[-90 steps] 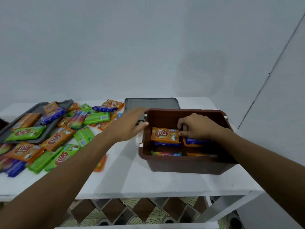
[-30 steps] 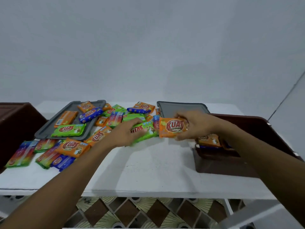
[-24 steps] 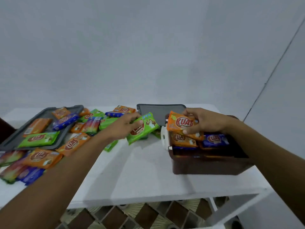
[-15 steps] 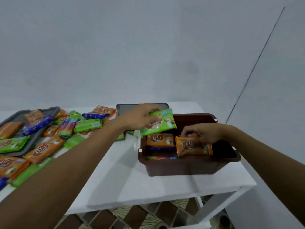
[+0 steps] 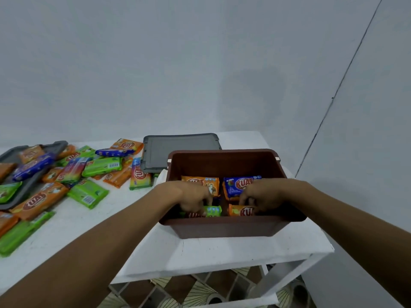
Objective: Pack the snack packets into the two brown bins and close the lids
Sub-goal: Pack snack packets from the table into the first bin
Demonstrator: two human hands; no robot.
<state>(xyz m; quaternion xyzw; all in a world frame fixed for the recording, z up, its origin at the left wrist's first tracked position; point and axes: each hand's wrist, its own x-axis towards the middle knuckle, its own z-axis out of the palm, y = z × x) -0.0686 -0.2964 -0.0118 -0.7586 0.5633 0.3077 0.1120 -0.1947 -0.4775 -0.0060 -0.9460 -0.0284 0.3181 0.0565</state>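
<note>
Change: half a second ago the left hand [image 5: 191, 196] held the green packet [image 5: 212, 211] above the left rim of the brown bin [image 5: 222, 227]; now both hand and packet are down inside it. The right hand [image 5: 264, 196] has stayed in the bin on the orange packet [image 5: 241, 211].
Left hand: reaches over the left rim, fingers curled down and closed on the green packet, which stands on edge against the near wall, left of centre.
Right hand: comes in over the right rim, fingers curled onto the top of the orange packet, just right of the green one, also against the near wall.
Bin contents: behind the hands lie a second orange packet [image 5: 200, 182] at back left and a blue packet [image 5: 238, 185] at back right, side by side. What lies under them is hidden.
Bin: open, near the right end of the white table [image 5: 222, 252], its near wall close to the table's front edge.
Grey lid [image 5: 178, 150]: flat on the table, just behind the bin and touching its back left corner.
Loose packets [image 5: 89, 193]: orange, green, blue and rainbow ones are scattered over the left half of the table, well apart from the bin; a rainbow packet [image 5: 139, 176] is nearest to it.
Other lid [image 5: 13, 154]: grey, at the far left edge, with several packets lying on it.
Below: a patterned tile floor [image 5: 200, 290] shows under the table.
</note>
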